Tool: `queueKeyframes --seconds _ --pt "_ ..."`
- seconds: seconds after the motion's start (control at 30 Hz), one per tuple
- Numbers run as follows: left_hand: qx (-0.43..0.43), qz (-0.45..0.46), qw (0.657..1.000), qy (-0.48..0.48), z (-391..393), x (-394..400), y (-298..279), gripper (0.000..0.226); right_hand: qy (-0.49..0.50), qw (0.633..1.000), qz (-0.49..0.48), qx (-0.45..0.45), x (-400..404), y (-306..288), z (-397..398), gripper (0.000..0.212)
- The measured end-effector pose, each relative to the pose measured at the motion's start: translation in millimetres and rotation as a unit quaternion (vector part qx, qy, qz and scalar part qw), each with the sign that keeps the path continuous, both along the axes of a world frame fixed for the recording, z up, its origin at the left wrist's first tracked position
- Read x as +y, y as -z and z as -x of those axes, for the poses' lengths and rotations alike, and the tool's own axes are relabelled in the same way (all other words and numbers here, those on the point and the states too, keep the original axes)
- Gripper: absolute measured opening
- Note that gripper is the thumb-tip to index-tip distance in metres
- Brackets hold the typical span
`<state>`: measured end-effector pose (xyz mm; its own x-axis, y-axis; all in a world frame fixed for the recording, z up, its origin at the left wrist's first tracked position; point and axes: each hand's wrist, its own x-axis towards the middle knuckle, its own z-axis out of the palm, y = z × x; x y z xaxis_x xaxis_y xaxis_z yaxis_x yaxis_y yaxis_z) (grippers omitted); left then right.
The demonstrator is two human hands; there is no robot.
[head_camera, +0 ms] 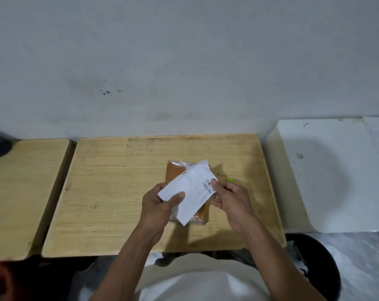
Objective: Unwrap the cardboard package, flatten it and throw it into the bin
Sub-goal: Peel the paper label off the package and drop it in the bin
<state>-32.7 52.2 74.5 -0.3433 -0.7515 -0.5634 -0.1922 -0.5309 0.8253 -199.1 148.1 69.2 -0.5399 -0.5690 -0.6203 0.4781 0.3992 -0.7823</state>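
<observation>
Tearing is the likely risk: both hands pinch one white label sheet (189,192), left hand (160,203) at its near corner, right hand (229,196) at its barcode edge, so uneven pulling could rip it. One cardboard package (177,170) lies on the counter (110,192) directly beneath the fingers; one black bin (318,257) sits near the right wrist.

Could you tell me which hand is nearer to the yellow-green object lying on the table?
The right hand. It sits just beside the yellow-green object, gripping the paper label's right edge. The left hand holds the label's opposite, left corner, farther away.
</observation>
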Motion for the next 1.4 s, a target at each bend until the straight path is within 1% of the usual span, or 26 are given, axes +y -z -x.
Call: queueKeyframes --seconds 0.1,0.13,0.17,0.27,0.33,0.43,0.5,0.57,0.63,0.67,0.8,0.87,0.97,1.03,1.1,1.2,1.3,1.4 --pt "0.011 -0.028 1.000 0.008 0 -4 -6 0.017 -0.006 1.000 0.016 0.012 1 -9 5 0.016" --pt "0.009 -0.031 0.999 0.010 0 -6 -8 0.011 -0.023 0.999 0.021 0.025 1 -12 7 0.017" --pt "0.004 -0.033 0.999 0.009 1 -7 -11 0.010 -0.044 0.998 0.023 0.036 1 -15 10 0.018" --pt "0.000 -0.028 1.000 0.002 2 -11 -14 0.023 -0.077 0.995 0.025 0.054 1 -20 15 0.021" --pt "0.013 -0.040 0.999 -0.004 4 -9 -17 0.026 -0.058 0.997 0.021 0.036 0 -21 16 0.021" --pt "0.037 -0.074 0.996 -0.017 5 -4 -21 0.021 -0.003 0.999 0.010 -0.033 -3 -21 14 0.016" --pt "0.044 -0.083 0.996 -0.007 5 -4 -22 0.020 0.025 0.999 0.011 -0.038 -3 -19 12 0.015" --pt "0.037 -0.076 0.996 0.002 4 -5 -22 0.021 0.017 1.000 0.019 0.015 -2 -18 11 0.021" --pt "0.030 -0.061 0.998 -0.009 2 -7 -20 0.022 -0.027 0.996 0.031 0.084 0 -20 13 0.023" --pt "0.026 -0.052 0.998 -0.015 1 -8 -19 0.023 -0.049 0.993 0.041 0.102 1 -22 15 0.022" --pt "0.025 -0.043 0.999 0.003 1 -9 -18 0.017 -0.109 0.984 0.060 0.131 -1 -24 21 0.021" --pt "0.031 -0.047 0.998 0.016 2 -9 -19 0.017 -0.119 0.981 0.058 0.138 -4 -22 22 0.015" --pt "0.031 -0.051 0.998 0.012 2 -11 -20 0.017 -0.135 0.979 0.040 0.145 -7 -20 20 0.013" --pt "0.025 -0.051 0.998 0.005 1 -12 -20 0.016 -0.116 0.979 0.045 0.160 -8 -20 19 0.007" --pt "0.020 -0.052 0.998 -0.001 -1 -14 -19 0.017 -0.105 0.973 0.064 0.194 -8 -20 19 0.017" --pt "0.015 -0.046 0.999 -0.002 -3 -17 -16 0.016 -0.166 0.952 0.064 0.248 -5 -16 24 0.018" --pt "0.011 -0.024 1.000 0.012 -5 -18 -15 0.017 -0.214 0.943 0.043 0.251 -2 -12 27 0.023" --pt "0.008 0.012 1.000 0.015 -5 -19 -16 0.020 -0.201 0.950 0.045 0.234 -3 -14 27 0.024"
